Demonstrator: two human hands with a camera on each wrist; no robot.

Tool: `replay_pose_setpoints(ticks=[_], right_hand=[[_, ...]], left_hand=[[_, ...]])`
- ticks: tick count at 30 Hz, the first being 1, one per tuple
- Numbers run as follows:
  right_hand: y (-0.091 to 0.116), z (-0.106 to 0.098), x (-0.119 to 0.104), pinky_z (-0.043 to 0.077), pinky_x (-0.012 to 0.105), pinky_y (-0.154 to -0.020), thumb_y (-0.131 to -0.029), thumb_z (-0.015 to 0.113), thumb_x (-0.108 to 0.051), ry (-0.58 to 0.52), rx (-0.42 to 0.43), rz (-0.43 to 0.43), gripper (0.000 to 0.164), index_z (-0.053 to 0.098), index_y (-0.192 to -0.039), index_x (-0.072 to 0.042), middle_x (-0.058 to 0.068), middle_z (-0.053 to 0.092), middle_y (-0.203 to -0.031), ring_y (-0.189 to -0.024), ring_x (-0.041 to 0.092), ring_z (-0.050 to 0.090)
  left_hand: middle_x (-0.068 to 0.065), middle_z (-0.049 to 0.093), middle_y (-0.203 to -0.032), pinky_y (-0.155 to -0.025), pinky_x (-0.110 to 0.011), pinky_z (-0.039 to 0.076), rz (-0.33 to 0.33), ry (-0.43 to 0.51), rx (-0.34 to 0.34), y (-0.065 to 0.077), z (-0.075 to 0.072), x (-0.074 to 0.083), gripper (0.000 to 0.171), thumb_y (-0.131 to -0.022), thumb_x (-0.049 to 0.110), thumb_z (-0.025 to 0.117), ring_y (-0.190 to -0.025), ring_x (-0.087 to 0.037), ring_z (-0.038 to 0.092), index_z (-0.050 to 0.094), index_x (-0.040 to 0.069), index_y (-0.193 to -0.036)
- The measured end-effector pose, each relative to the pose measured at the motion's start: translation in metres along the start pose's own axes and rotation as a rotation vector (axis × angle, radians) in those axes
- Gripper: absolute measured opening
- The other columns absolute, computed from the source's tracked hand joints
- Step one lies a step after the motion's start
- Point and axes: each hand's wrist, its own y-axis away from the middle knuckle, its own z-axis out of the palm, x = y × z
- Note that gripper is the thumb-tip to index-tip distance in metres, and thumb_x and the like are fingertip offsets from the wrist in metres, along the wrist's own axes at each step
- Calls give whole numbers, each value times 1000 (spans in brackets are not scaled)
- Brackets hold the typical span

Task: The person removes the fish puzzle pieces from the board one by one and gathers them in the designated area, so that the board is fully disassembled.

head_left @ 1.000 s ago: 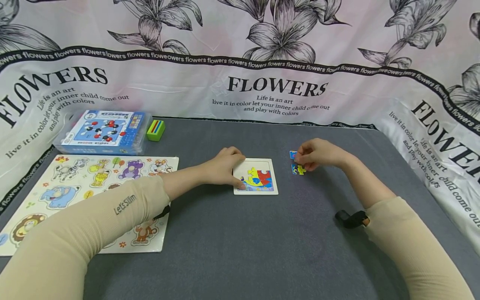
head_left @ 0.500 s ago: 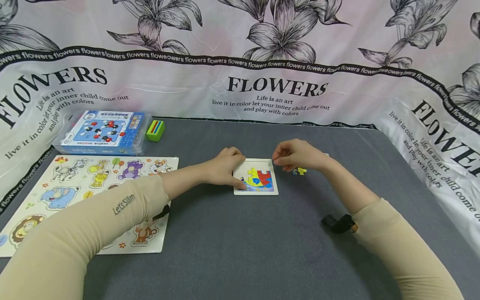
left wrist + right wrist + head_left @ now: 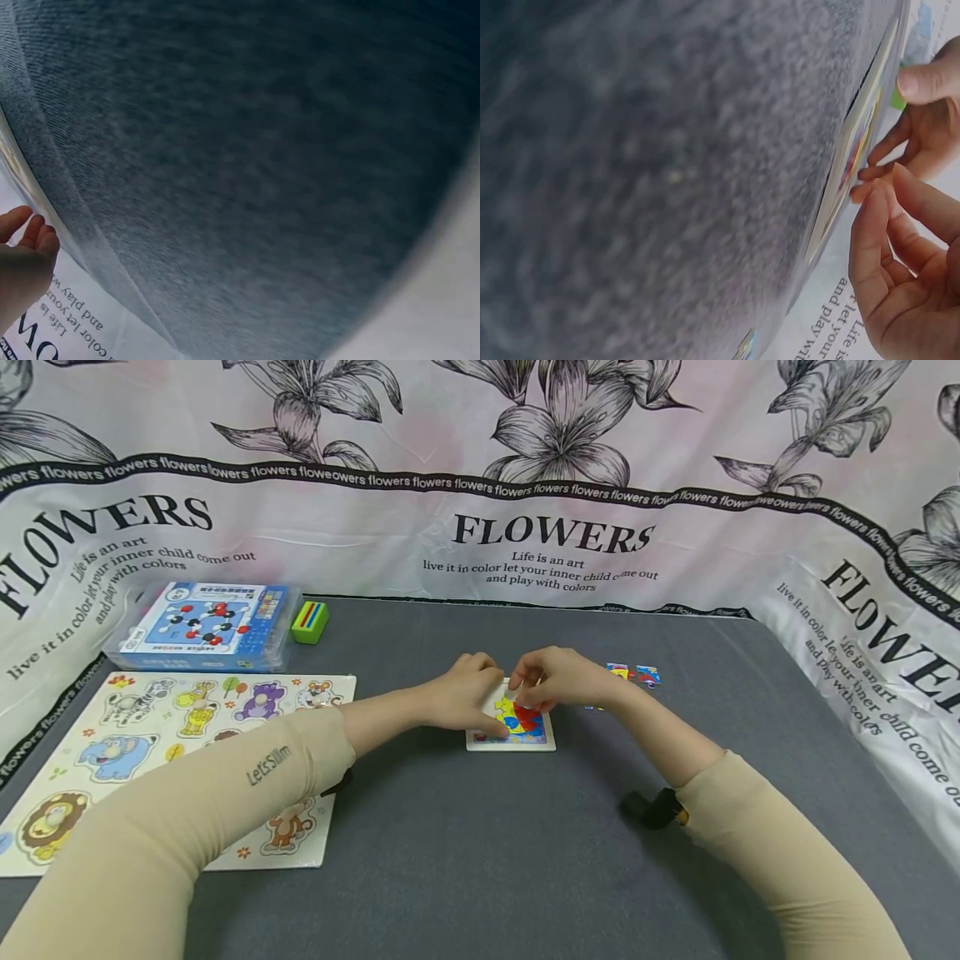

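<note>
A small white-framed jigsaw tray (image 3: 513,747) lies flat near the middle of the grey tabletop, with yellow, red and blue pieces in its lower part. My left hand (image 3: 461,695) holds its left side, thumb over the front part and fingers at the back corner. Over the tray's upper right, my right hand (image 3: 555,678) pinches a jigsaw piece, mostly hidden by its fingertips. The right wrist view shows this hand (image 3: 915,262) with thumb and index finger together, close to the tray (image 3: 844,154). Loose jigsaw pieces (image 3: 647,675) lie behind the right forearm.
At left lies a large animal puzzle board (image 3: 120,753), partly under the left sleeve. Behind it stand a clear case with a blue molecule-model label (image 3: 202,622) and a green block with coloured stripes (image 3: 310,622). A flower-printed white cloth (image 3: 555,535) hangs along the back.
My right hand has moved left from the loose pieces to over the tray, uncovering pieces behind it. My left hand has shifted slightly right across the tray's left side.
</note>
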Motion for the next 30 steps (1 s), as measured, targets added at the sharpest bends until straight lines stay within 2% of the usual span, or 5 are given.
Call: replay_pose_setpoints(ticks=[9,15,22,30], right_hand=[[-5,7,-5,59,29,-71,-88,70,-11,46,-38,-20,22,65,-110,-6,8,69,-90,-71,15,67],[-7,9,-2,56,28,-71,-85,75,-14,90,-51,-24,33,62,-115,-8,8,67,-96,-76,14,67],[-8,12,-1,47,27,-71,-75,85,-20,174,-14,-38,47,60,-114,-11,5,65,-94,-83,17,59],[-7,16,-5,47,26,-71,-74,85,-17,192,20,-19,47,58,-111,-10,5,64,-92,-82,17,58]], left_hand=[[-15,43,-142,-105,-41,37,-31,15,0,-3,5,0,72,-82,43,77,-129,-31,37,51,6,-139],[-15,43,-142,-105,-41,38,-35,37,13,-2,6,1,69,-82,41,78,-129,-30,37,54,6,-136],[-14,42,-144,-104,-40,38,-42,64,24,0,7,1,70,-82,41,78,-130,-30,36,52,6,-137],[-13,42,-143,-104,-40,38,-46,78,25,1,7,0,73,-82,41,78,-129,-29,36,50,8,-141]])
